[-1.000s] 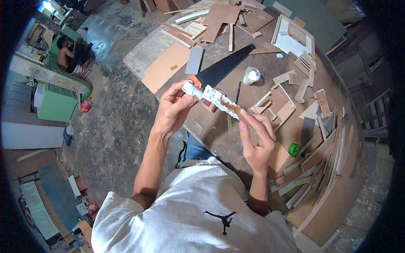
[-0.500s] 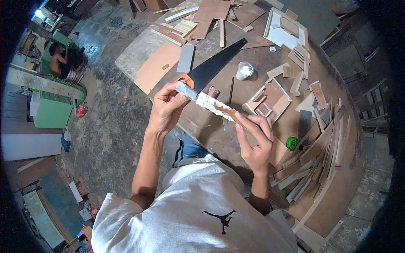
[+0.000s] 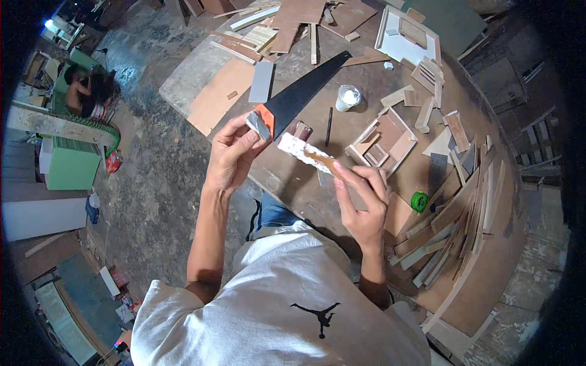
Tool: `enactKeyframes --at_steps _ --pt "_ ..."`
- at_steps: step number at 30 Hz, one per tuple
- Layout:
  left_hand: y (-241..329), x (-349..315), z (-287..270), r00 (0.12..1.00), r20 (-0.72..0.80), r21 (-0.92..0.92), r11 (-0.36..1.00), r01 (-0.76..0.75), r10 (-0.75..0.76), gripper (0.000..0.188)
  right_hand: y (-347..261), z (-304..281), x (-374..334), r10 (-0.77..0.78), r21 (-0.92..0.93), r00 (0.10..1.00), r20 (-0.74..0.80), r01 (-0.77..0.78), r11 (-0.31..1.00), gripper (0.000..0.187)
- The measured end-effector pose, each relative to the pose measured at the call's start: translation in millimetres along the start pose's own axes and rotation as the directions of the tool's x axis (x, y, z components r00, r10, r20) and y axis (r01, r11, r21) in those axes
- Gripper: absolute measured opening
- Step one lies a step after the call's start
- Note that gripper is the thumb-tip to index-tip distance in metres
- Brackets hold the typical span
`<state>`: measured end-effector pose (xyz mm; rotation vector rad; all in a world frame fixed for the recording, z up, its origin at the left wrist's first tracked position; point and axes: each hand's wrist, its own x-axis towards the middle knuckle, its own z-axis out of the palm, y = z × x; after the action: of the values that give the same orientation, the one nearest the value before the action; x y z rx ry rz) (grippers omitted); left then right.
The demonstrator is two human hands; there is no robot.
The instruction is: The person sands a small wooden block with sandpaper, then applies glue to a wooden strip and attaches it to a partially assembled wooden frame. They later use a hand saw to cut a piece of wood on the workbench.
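Note:
Between the thumb and fingers of my left hand (image 3: 232,149) is a small grey block (image 3: 258,125), tilted. My right hand (image 3: 365,198) pinches the bare end of a flat wooden stick (image 3: 323,160), whose far part is thickly smeared with white paste. The stick's white tip points at the block, with a small gap between them. Just beyond my left hand lies a handsaw (image 3: 308,91) with a black blade and an orange handle, partly hidden by that hand. A clear cup of white paste (image 3: 348,97) stands on the table past the stick.
A black pen (image 3: 329,127) and a small open wooden box (image 3: 400,143) lie on the table. A green tape measure (image 3: 419,201) sits beside a pile of wood strips (image 3: 455,219) at right. Board offcuts (image 3: 299,27) cover the far side. Another person (image 3: 82,94) sits far left.
The stick and the grey block have come apart, leaving a gap. The block has turned in my left hand, and the view has shifted slightly.

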<state>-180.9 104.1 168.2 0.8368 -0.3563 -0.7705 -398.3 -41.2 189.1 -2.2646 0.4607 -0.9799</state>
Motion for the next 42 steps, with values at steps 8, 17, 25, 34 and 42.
enactKeyframes --at_steps 8,17,25,34,42 --pt "7.3 -1.7 19.6 0.983 -0.176 0.328 0.938 0.11 -0.054 0.035 1.1 -1.6 6.9 -0.13 -0.184 0.984 -0.123 0.106 0.977 0.041" --pt "19.9 -11.1 45.8 0.981 -0.186 0.6 0.798 0.066 0.058 0.034 -6.4 -6.9 15.9 -0.222 -0.355 0.975 -0.011 0.204 0.912 0.048" --pt "23.5 -12.5 47.3 0.986 -0.165 0.632 0.768 0.104 0.001 0.034 -3.3 -16.0 20.3 -0.198 -0.376 0.979 0.057 0.204 0.904 0.042" --pt "-6.7 -7.4 19.0 0.983 -0.062 0.212 0.96 0.181 -0.172 0.034 8.3 -12.9 7.1 0.081 0.076 0.995 -0.066 -0.076 0.994 0.032" --pt "-28.4 -2.8 18.7 0.974 0.056 -0.035 0.974 0.223 -0.221 0.037 1.2 -4.5 -4.2 0.151 0.128 0.985 -0.079 -0.14 0.982 0.033"
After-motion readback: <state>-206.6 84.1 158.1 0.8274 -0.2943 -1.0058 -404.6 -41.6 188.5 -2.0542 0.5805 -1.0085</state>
